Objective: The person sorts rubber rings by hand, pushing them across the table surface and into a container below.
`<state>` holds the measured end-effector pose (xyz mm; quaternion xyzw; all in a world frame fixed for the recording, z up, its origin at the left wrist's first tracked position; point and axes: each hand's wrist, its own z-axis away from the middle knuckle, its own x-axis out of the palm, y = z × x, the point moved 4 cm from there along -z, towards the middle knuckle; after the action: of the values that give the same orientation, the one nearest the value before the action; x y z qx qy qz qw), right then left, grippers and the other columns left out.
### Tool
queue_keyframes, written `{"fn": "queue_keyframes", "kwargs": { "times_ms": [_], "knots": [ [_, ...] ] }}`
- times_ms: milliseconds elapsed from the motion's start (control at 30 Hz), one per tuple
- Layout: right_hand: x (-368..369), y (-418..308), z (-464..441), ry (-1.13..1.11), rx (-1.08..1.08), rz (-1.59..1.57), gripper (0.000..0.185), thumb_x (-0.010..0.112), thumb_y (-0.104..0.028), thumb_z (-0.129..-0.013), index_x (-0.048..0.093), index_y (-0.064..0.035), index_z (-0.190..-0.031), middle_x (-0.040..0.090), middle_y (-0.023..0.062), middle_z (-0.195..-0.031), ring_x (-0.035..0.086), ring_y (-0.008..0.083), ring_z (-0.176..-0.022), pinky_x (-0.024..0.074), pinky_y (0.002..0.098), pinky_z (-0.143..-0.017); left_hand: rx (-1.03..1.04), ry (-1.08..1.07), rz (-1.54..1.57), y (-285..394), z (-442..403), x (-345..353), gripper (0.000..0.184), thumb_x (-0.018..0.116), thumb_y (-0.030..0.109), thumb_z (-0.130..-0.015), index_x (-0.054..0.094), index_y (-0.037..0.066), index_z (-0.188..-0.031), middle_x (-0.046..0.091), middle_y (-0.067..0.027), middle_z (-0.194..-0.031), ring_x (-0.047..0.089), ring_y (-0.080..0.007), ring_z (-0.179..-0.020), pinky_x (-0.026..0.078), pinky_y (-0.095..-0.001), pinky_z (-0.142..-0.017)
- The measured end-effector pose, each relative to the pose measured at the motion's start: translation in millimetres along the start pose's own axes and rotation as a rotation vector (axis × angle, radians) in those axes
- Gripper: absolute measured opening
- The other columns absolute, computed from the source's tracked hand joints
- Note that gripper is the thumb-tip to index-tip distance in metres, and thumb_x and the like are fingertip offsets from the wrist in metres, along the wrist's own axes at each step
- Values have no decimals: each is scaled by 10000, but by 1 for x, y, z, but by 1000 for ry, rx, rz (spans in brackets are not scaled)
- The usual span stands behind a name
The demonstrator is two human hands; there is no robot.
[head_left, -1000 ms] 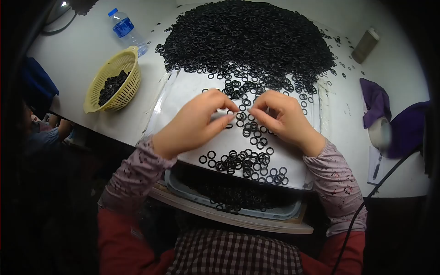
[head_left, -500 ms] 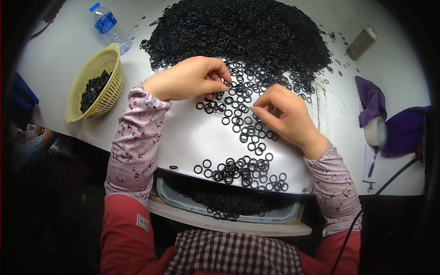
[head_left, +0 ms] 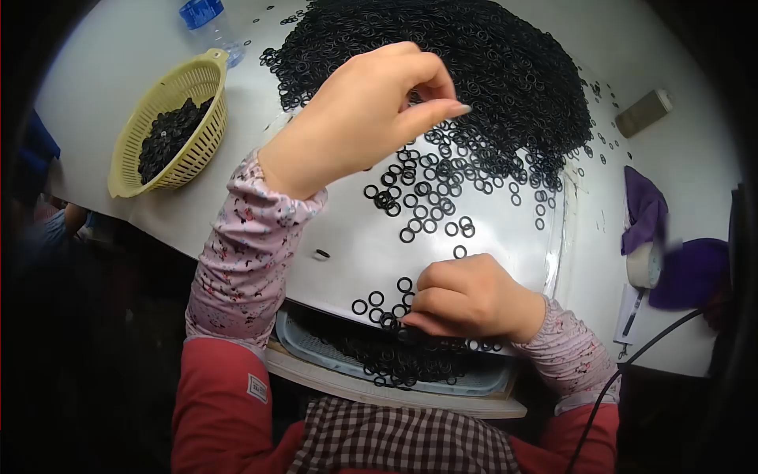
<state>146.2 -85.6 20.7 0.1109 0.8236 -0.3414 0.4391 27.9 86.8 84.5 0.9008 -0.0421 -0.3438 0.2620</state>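
My left hand (head_left: 371,114) hangs over the near edge of a large heap of black rubber O-rings (head_left: 513,71). Its thumb and forefinger are pinched close together; anything between them is too small to make out. Near the table's front edge, my right hand (head_left: 474,299) is curled, knuckles up, over a small group of O-rings (head_left: 377,299). Its fingertips touch the rings there, but what they hold is hidden. Between the hands, loose O-rings (head_left: 430,212) are scattered on the white work surface (head_left: 332,284). One ring (head_left: 322,253) stands apart on the left.
Below the table edge, a light blue tray (head_left: 296,336) in a drawer holds many O-rings. A yellow basket (head_left: 209,130) with black pieces stands left, near a water bottle (head_left: 213,31). On the right are a small bottle (head_left: 643,113), purple cloth (head_left: 691,272), tape roll (head_left: 643,265) and black cable (head_left: 655,340).
My right hand has come down from the scattered rings to the front edge. My left hand has moved up and right over the heap. The whole view has shifted slightly.
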Motion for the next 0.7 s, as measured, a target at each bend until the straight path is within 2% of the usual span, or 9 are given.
{"fn": "queue_keyframes", "kwargs": {
  "times_ms": [100, 133, 167, 200, 300, 333, 367, 467, 700],
  "knots": [
    [-15, 13, -8, 232, 69, 25, 170, 813, -148, -823, 675, -86, -900, 635, 50, -879, 635, 244, -706, 528, 356, -598, 48, 14, 190, 29, -5, -14, 171, 825, 158, -894, 728, 34, -961, 627, 2, -892, 543, -74, -711, 454, -255, -631],
    [-20, 22, -8, 204, 130, 33, 208, 813, -134, -831, 732, -96, -1019, 676, 92, -1002, 658, 261, -887, 535, 346, -731, 48, -6, 259, 40, -5, -18, 175, 842, 149, -878, 734, 38, -959, 632, 2, -911, 548, -73, -722, 454, -251, -634],
    [-25, 28, -14, 179, 112, 117, 267, 794, -128, -865, 717, -78, -1116, 675, 117, -1102, 649, 281, -992, 542, 362, -837, 72, -76, 552, 52, -3, -20, 167, 847, 127, -867, 738, 29, -945, 637, -20, -928, 563, -84, -743, 457, -240, -646],
    [-22, 45, -17, 205, 126, 46, 345, 820, -128, -810, 703, -74, -1130, 681, 131, -1096, 652, 316, -967, 543, 394, -827, 109, -150, 748, 63, -1, -20, 167, 845, 129, -869, 737, 28, -947, 637, -20, -929, 563, -85, -745, 458, -241, -648],
    [-25, 57, -14, 155, 448, -703, 429, 789, -212, -830, 682, -66, -1219, 665, 139, -1269, 618, 355, -1158, 490, 461, -967, 212, -340, 1041, 99, 5, -11, 169, 837, 135, -875, 735, 27, -954, 639, -22, -932, 565, -87, -752, 459, -242, -654],
    [-21, 56, -10, 143, 483, -767, 460, 779, -240, -836, 675, -63, -1248, 659, 141, -1326, 606, 368, -1221, 473, 483, -1013, 235, -383, 1092, 107, 6, -7, 170, 835, 137, -877, 735, 26, -956, 640, -23, -934, 566, -87, -754, 459, -242, -656],
    [-12, 56, 0, 135, 365, -347, 433, 757, -253, -861, 681, -74, -1248, 637, 130, -1376, 568, 350, -1290, 431, 496, -1057, 248, -413, 1124, 113, 7, -3, 170, 832, 139, -878, 734, 26, -959, 640, -24, -935, 567, -88, -756, 460, -243, -657],
    [-11, 47, 2, 51, 248, 128, 405, 772, -278, -877, 698, -99, -1232, 619, 109, -1419, 536, 330, -1357, 408, 495, -1078, 262, -473, 1195, 124, 10, 3, 173, 825, 145, -884, 732, 24, -966, 642, -26, -939, 569, -90, -762, 461, -244, -663],
    [-21, 47, 0, -4, 247, 16, 411, 833, -232, -826, 719, -100, -1198, 618, 114, -1422, 542, 337, -1351, 413, 469, -1076, 274, -495, 1275, 132, 19, 8, 181, 808, 160, -898, 728, 21, -982, 646, -30, -947, 573, -94, -777, 463, -247, -677]
  ]
}}
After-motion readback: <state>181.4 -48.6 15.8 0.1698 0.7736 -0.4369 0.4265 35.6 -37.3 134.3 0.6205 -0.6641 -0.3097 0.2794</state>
